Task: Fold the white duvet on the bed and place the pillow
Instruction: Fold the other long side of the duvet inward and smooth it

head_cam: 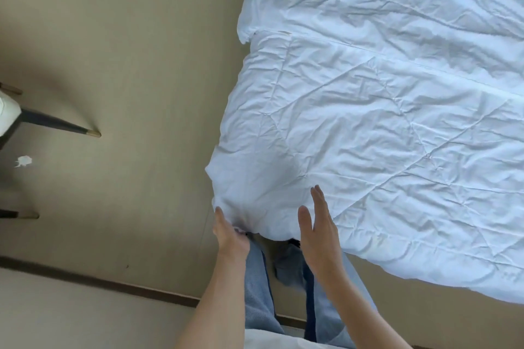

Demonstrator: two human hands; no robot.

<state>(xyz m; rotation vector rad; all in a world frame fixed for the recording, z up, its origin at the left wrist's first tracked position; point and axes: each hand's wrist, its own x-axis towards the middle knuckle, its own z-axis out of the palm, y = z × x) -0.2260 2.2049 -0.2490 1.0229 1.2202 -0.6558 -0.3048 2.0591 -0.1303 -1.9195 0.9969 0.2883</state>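
The white quilted duvet lies spread and creased over the bed, filling the right side of the view. Its near corner hangs down in front of my legs. My left hand grips that corner from below, thumb on the cloth and fingers tucked under it. My right hand is flat with straight fingers, resting against the duvet's near edge just right of the corner. A second layer's edge crosses the duvet farther up. No pillow is in view.
Beige floor fills the left side. A chair with dark, gold-tipped legs stands at the left edge, and more leg tips show at the top left. A small white scrap lies on the floor. A dark baseboard strip runs behind me.
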